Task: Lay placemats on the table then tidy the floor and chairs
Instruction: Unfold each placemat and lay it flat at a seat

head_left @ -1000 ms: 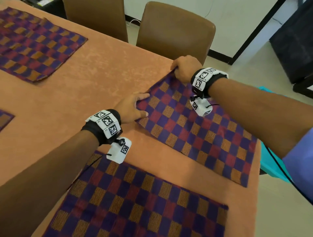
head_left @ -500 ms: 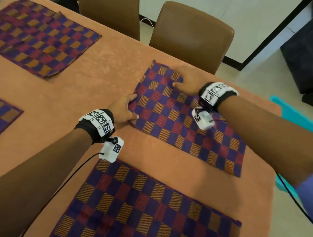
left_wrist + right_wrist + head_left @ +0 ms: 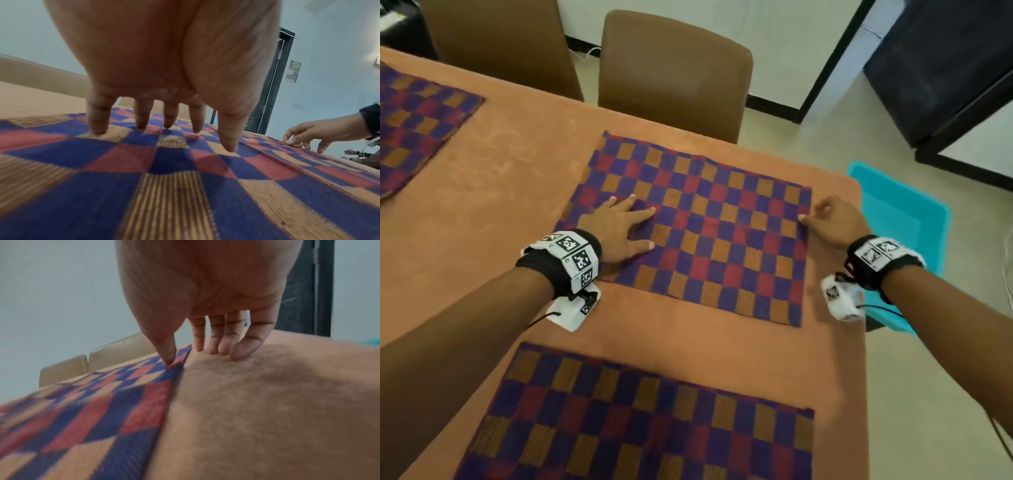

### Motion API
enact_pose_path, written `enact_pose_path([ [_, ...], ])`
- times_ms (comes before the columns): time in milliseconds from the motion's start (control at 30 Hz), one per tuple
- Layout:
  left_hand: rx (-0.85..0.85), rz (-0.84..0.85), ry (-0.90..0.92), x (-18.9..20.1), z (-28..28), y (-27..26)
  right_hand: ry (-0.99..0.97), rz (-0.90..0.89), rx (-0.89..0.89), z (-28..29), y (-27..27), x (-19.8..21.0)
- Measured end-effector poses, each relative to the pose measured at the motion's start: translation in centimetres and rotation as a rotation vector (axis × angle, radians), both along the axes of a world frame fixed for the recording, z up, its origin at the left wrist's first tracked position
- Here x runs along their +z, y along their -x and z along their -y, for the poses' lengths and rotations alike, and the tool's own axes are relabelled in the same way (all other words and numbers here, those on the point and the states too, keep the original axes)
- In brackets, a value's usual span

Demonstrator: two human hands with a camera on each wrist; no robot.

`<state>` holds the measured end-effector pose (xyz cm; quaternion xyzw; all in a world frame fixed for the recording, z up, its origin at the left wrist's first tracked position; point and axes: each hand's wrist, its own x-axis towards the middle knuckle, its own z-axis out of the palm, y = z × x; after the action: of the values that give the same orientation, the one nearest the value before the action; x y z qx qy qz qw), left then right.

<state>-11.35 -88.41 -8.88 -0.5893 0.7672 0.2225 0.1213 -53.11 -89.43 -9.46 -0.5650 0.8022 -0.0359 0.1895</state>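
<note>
Smoothing: checkered placemat [image 3: 709, 233] flat on orange tablecloth [image 3: 517, 192], by brown chair [image 3: 674, 75].
Left hand [image 3: 616, 229]: fingers spread, pressing mat.
Right hand [image 3: 832, 219]: thumb on mat edge, fingers loose.
Risk: uneven push, wrinkled or crooked.

The nearest placemat [image 3: 647, 421] runs off the bottom edge of the head view and the far-left placemat [image 3: 417, 120] off the left edge, so neither shows its full outline, and the two brown chairs [image 3: 674, 72] show only their backrests, their seats hidden behind the table [image 3: 517, 171]. The turquoise bin [image 3: 900, 205] on the floor is partly covered by the table corner and the right forearm, its contents impossible to tell. In both wrist views the palms fill the upper frame, and the cloth nearest the lens is blurred.
</note>
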Motion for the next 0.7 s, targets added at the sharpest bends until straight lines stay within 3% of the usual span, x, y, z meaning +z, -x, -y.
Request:
enact_pose_path([
  [100, 0.006, 0.095, -0.027, -0.1, 0.4, 1.8, -0.011, 0.098, -0.094, 1.5, -0.2, -0.4],
  [267, 0.033, 0.076, -0.117, 0.1, 1.2, 2.6, 0.009, 0.207, -0.1, 1.8, -1.0, 0.5],
  [400, 0.042, 0.068, -0.12, 0.4, 2.0, 2.9, 0.103, 0.166, -0.038, 1.9, -0.8, 1.0],
  [567, 0.079, 0.05, -0.097, 0.3, 3.5, 3.1, 0.048, 0.111, 0.026, 1.9, -1.6, 1.6],
  [700, 0.055, 0.026, -0.034, 0.9, 1.5, 4.1, 0.205, 0.106, 0.054, -0.5, -1.7, 2.5],
])
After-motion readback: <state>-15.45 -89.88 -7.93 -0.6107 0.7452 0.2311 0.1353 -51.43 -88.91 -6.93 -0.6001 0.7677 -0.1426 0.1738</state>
